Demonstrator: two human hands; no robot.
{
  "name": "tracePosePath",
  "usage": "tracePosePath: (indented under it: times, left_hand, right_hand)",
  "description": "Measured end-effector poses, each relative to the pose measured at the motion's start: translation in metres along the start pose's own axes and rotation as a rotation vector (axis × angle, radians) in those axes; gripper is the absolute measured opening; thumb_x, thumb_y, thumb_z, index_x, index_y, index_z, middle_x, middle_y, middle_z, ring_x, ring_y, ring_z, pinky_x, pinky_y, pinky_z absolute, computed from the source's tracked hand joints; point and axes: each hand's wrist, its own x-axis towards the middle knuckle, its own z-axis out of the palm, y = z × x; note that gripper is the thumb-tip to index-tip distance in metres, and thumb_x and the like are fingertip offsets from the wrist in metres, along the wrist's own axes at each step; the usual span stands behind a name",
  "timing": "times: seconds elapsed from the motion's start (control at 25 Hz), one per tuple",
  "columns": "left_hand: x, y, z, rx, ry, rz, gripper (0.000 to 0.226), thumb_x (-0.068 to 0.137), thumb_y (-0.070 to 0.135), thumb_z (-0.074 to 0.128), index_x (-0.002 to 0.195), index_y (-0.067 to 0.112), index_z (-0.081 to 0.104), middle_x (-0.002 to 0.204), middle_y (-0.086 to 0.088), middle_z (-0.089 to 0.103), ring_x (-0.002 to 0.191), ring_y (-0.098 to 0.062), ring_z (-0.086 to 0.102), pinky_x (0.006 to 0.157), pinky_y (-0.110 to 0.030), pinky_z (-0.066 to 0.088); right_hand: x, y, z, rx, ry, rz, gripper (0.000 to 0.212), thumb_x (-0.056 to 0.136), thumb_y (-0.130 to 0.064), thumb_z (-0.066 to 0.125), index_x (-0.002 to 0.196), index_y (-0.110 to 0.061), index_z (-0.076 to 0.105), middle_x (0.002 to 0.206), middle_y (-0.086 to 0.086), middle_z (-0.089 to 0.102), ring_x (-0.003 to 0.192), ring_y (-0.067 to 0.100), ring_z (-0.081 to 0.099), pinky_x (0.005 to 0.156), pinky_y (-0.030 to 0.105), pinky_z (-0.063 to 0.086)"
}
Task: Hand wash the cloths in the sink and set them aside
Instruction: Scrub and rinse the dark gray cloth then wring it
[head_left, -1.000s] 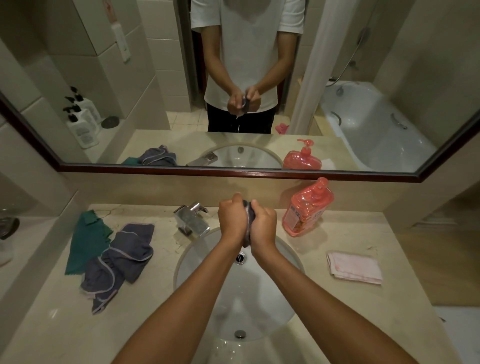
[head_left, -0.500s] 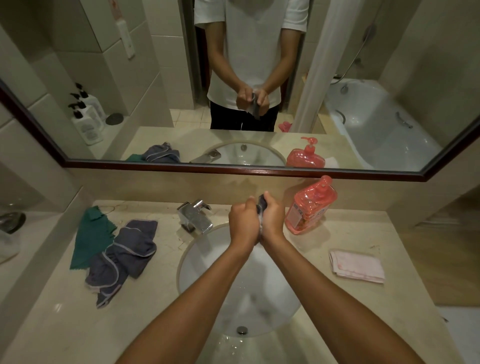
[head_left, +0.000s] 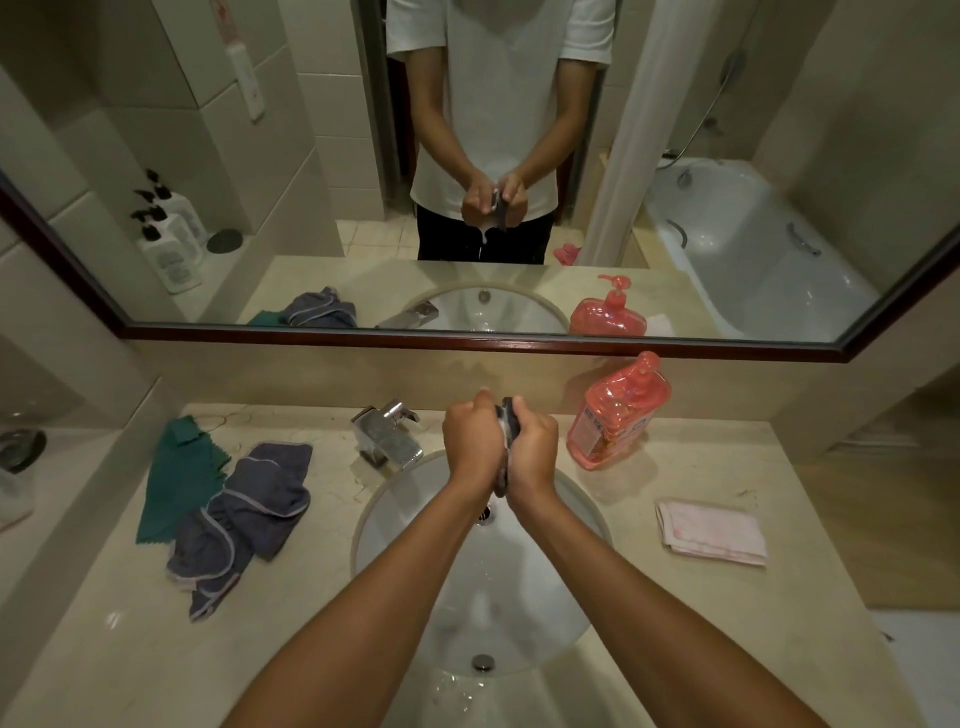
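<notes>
Both hands, left (head_left: 470, 441) and right (head_left: 535, 449), are fisted round a dark soapy cloth (head_left: 508, 415) over the sink (head_left: 571, 499), so we're mid-scrub, rinse probably next.

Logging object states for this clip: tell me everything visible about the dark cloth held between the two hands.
The dark cloth is a small grey fabric piece, bunched and squeezed into a narrow vertical wad. The left hand and right hand grip it from either side, fists pressed together, so only its top edge and a strip down between the palms show. Pale suds cling to it where the hands meet. It is held above the back of the sink, clear of the basin, right of the faucet.
</notes>
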Motion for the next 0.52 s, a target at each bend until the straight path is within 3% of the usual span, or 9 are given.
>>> tracePosePath:
  times: [0.08,0.2,0.28,0.44,0.52]
  left_hand:
    - [0.005,0.001,-0.005,-0.03,0.016,-0.022,0.044,0.097,0.022,0.047,0.054,0.014,0.043,0.051,-0.002,0.045,0.05,-0.019,0.041,0.054,-0.031,0.033]
    - [-0.012,-0.007,0.004,-0.023,-0.023,-0.001,0.049,0.098,0.024,0.047,0.05,0.018,0.046,0.043,0.008,0.045,0.041,-0.008,0.041,0.044,-0.024,0.031]
    - [-0.017,-0.008,0.005,0.002,-0.015,0.022,0.05,0.098,0.024,0.047,0.048,0.019,0.046,0.041,0.009,0.045,0.038,-0.004,0.039,0.042,-0.023,0.031]
    - [0.006,0.003,-0.007,-0.039,0.046,-0.025,0.041,0.095,0.019,0.046,0.055,0.014,0.042,0.049,0.0,0.044,0.048,-0.015,0.041,0.051,-0.029,0.031]
    - [0.002,0.0,-0.002,-0.061,0.049,-0.012,0.045,0.095,0.02,0.047,0.05,0.015,0.045,0.049,0.001,0.046,0.048,-0.016,0.042,0.053,-0.031,0.032]
  right_hand:
    - [-0.011,0.008,-0.001,-0.032,-0.041,-0.011,0.059,0.103,-0.013,0.046,0.045,-0.022,0.053,0.047,-0.004,0.046,0.043,0.007,0.041,0.044,0.021,0.031]
    - [0.01,-0.009,0.0,-0.026,0.046,-0.011,0.048,0.101,-0.009,0.048,0.053,-0.016,0.047,0.054,0.001,0.037,0.051,0.01,0.033,0.053,0.03,0.028]
    - [0.014,-0.014,0.0,0.027,0.017,0.014,0.043,0.101,-0.01,0.047,0.058,-0.014,0.045,0.059,0.004,0.036,0.056,0.012,0.032,0.056,0.033,0.027]
    - [-0.009,0.004,0.002,-0.033,-0.072,0.006,0.055,0.102,-0.014,0.047,0.048,-0.021,0.057,0.049,-0.002,0.048,0.047,0.009,0.043,0.046,0.024,0.033]
    - [0.0,-0.006,0.006,-0.047,-0.017,0.002,0.048,0.099,-0.01,0.049,0.052,-0.017,0.051,0.05,-0.001,0.043,0.048,0.009,0.038,0.048,0.026,0.031]
